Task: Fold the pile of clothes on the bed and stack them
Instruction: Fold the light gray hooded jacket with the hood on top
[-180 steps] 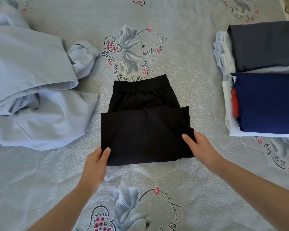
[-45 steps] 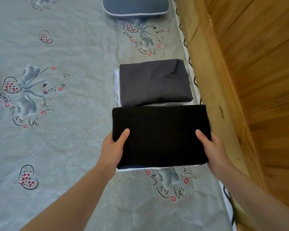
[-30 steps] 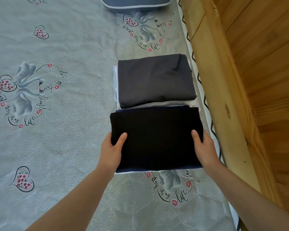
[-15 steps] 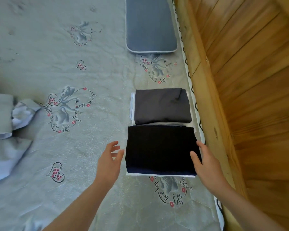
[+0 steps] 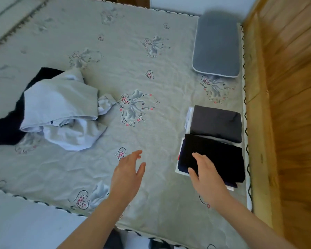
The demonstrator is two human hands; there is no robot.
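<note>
We look down on a bed point(image 5: 151, 72) covered in a pale grey sheet printed with swans and pink hearts. Our left hand point(image 5: 127, 174) hovers above the bare sheet near the middle, its fingers straight and slightly spread, holding nothing. Our right hand point(image 5: 205, 175) reaches over the near corner of the folded black garment point(image 5: 221, 159), fingers straight and relaxed, its grip wide and empty; we cannot tell whether it touches the cloth. That black garment lies on top of the nearer stack of folded clothes, with dark blue and white layers showing at its edges. Just beyond it sits a second stack topped by a folded dark grey garment point(image 5: 215, 123). Both stacks lie along the right side of the bed, next to a wooden wall point(image 5: 291, 105). Farther up that side rests a grey pillow point(image 5: 216, 45). Well apart, on the left of the bed, lies the unfolded pile: a crumpled light blue garment point(image 5: 61, 112) draped over a dark garment point(image 5: 5, 130).
</note>
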